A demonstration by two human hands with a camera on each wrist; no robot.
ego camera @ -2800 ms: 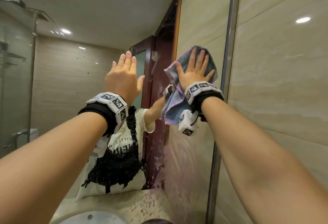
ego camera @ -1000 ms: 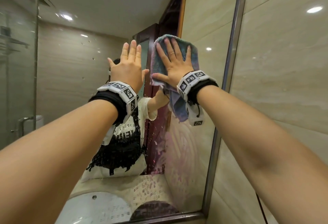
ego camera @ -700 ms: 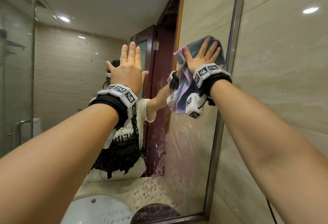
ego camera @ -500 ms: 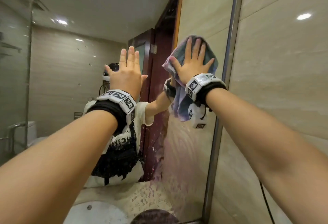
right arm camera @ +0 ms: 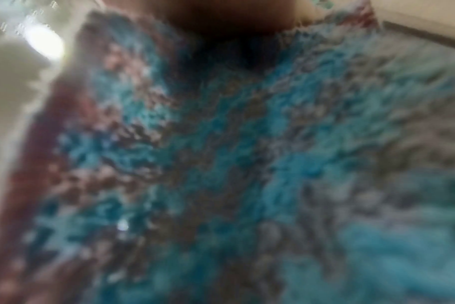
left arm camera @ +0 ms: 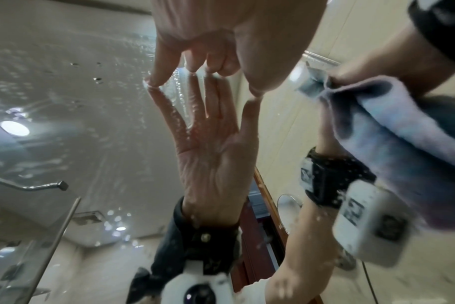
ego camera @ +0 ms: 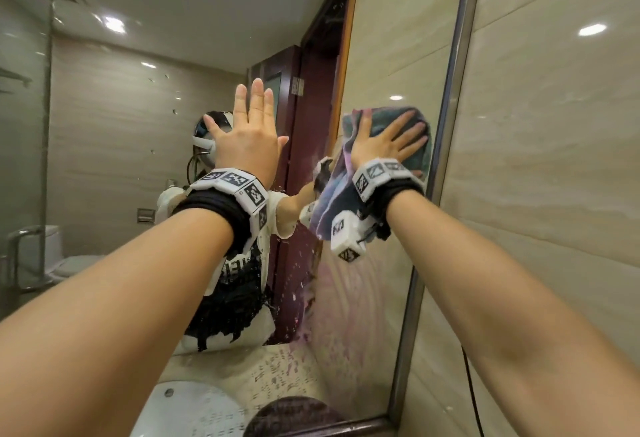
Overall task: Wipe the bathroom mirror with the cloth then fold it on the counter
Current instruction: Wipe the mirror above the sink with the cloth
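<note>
— Where is the cloth point(ego camera: 388, 173) at this moment?

— Flat against the bathroom mirror point(ego camera: 377, 298), high up near its right edge, just beside the metal frame strip point(ego camera: 446, 145). The right hand point(ego camera: 384, 145) lies spread on top of it, fingers straight and fanned, pressing the cloth to the glass. The lower part of the cloth hangs loose below the wrist.

— What does the cloth look like?

— Blue, teal and purplish terry. In the right wrist view the cloth point(right arm camera: 247, 164) fills nearly the whole picture, blurred, so nothing of the fingers can be made out there.

— And the left hand point(ego camera: 249, 138)?

— Raised to the left of the cloth, palm toward the mirror, fingers straight and close together, holding nothing. In the left wrist view the fingertips point(left arm camera: 153, 81) touch the glass and meet their own reflection; the cloth point(left arm camera: 392, 131) shows at the right of that view.

— Is the glass dry?

— No. Water droplets and smeared streaks show on the mirror below the cloth.

— What else is around?

— Beige tiled wall point(ego camera: 554, 194) to the right of the frame. Each wrist wears a black band with white marker blocks. In the reflection: a white basin point(ego camera: 187, 409), a speckled counter point(ego camera: 277, 367), a dark red door point(ego camera: 304, 159), and a glass shower screen point(ego camera: 24, 125) at the far left.
</note>
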